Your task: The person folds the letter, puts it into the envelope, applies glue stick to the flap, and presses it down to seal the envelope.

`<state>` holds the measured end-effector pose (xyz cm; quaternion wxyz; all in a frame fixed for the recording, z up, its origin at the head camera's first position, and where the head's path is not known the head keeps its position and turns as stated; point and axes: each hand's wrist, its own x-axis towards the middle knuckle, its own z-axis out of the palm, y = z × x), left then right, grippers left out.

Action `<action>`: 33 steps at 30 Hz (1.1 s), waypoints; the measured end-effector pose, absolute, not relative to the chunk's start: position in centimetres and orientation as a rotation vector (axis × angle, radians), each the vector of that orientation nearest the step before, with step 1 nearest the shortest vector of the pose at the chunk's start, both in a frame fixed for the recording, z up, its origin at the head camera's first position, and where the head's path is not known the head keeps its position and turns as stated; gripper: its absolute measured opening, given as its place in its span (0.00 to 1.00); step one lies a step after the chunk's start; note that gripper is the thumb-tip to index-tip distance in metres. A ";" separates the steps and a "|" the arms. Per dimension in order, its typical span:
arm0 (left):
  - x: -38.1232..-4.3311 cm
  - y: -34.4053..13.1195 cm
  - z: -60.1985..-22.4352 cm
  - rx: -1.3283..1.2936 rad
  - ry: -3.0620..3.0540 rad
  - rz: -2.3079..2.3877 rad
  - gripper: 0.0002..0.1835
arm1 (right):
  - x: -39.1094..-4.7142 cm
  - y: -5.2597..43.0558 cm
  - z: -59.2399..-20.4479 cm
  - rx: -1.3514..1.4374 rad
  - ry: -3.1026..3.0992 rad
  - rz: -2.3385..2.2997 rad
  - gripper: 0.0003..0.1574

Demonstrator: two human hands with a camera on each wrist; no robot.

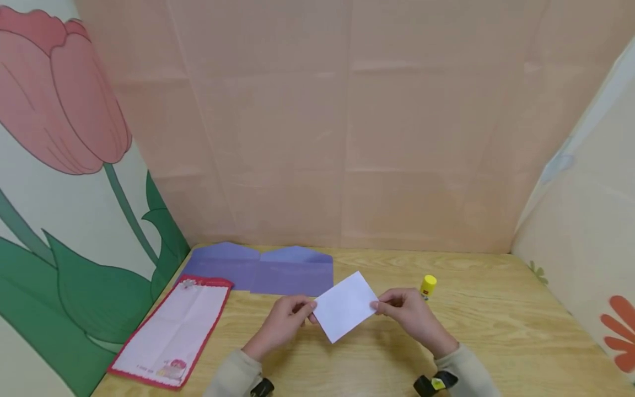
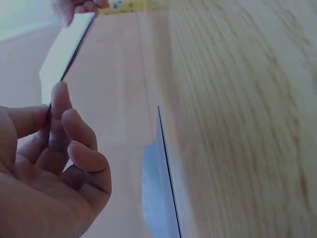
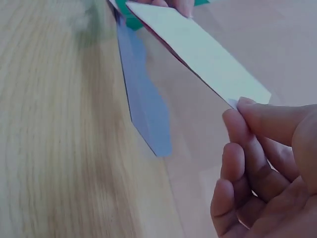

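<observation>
Between both hands, a small rectangle of white paper (image 1: 345, 307) is held tilted above the table. My left hand (image 1: 286, 321) pinches its left corner between thumb and index finger, the other fingers loosely curled in the left wrist view. The right corner is pinched by the thumb and forefinger of my right hand (image 1: 414, 317). A reddish line runs along the paper's lower edge in the right wrist view (image 3: 205, 54). Beyond the hands lie two purple envelopes (image 1: 292, 275), side by side with flaps up. The paper's underside is hidden from the head view.
On the left lies a red-bordered sheet of letter paper (image 1: 171, 331) with creases and a small printed figure. A glue stick with a yellow cap (image 1: 429, 283) stands behind my right hand. The wooden table (image 1: 496, 309) meets a covered wall at the back.
</observation>
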<state>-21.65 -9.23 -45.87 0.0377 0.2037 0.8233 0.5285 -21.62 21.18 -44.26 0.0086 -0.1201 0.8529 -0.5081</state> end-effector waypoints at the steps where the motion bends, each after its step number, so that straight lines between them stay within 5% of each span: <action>1: -21.7 -9.3 -45.9 0.631 2.541 1.607 0.15 | -21.6 21.2 -44.3 -0.389 2.671 -1.576 0.11; 10: -21.6 -9.6 -45.9 0.793 2.580 1.415 0.13 | -22.0 21.0 -44.6 -0.466 2.657 -1.471 0.10; 33: -21.9 -8.9 -46.2 0.733 2.507 1.405 0.12 | -21.9 20.9 -44.9 -0.569 2.543 -1.500 0.14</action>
